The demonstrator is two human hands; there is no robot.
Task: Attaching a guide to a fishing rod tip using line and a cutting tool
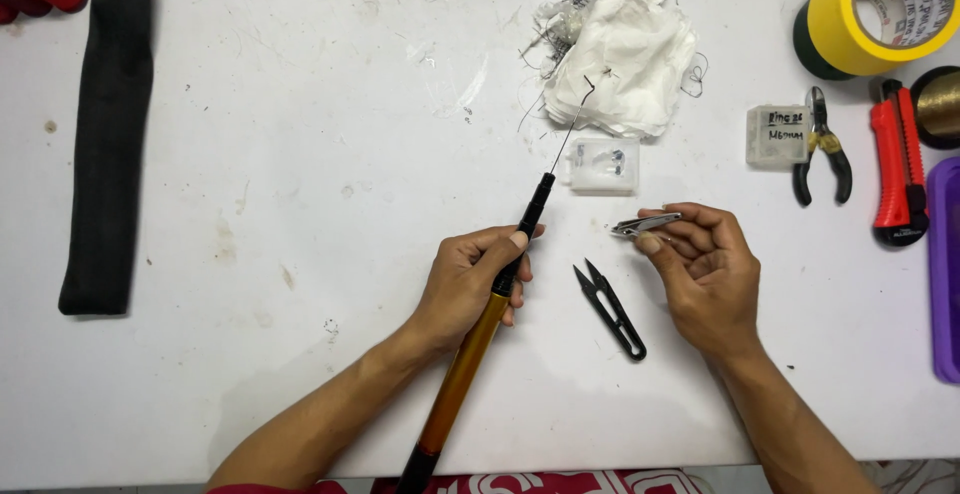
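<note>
My left hand (pixel 470 279) grips a telescopic rod (pixel 465 364) with a gold lower section and a black upper section; its thin wire tip (pixel 570 134) points up toward a crumpled white cloth (pixel 625 49). In my right hand (pixel 705 269) sits a small metal nail clipper (pixel 645 224), pinched between thumb and fingers, jaws pointing left. Black thread snips (pixel 610 309) lie on the table between my hands. A small clear plastic box (pixel 602 164) lies just beyond the rod's tip.
A long black fabric sleeve (pixel 105 144) lies at the left. At the right are a yellow tape roll (pixel 880 14), a small labelled box (pixel 776 134), black pliers (pixel 824 149), a red utility knife (pixel 898 169) and a purple tray edge (pixel 945 264). The white table (pixel 280 204) is scuffed.
</note>
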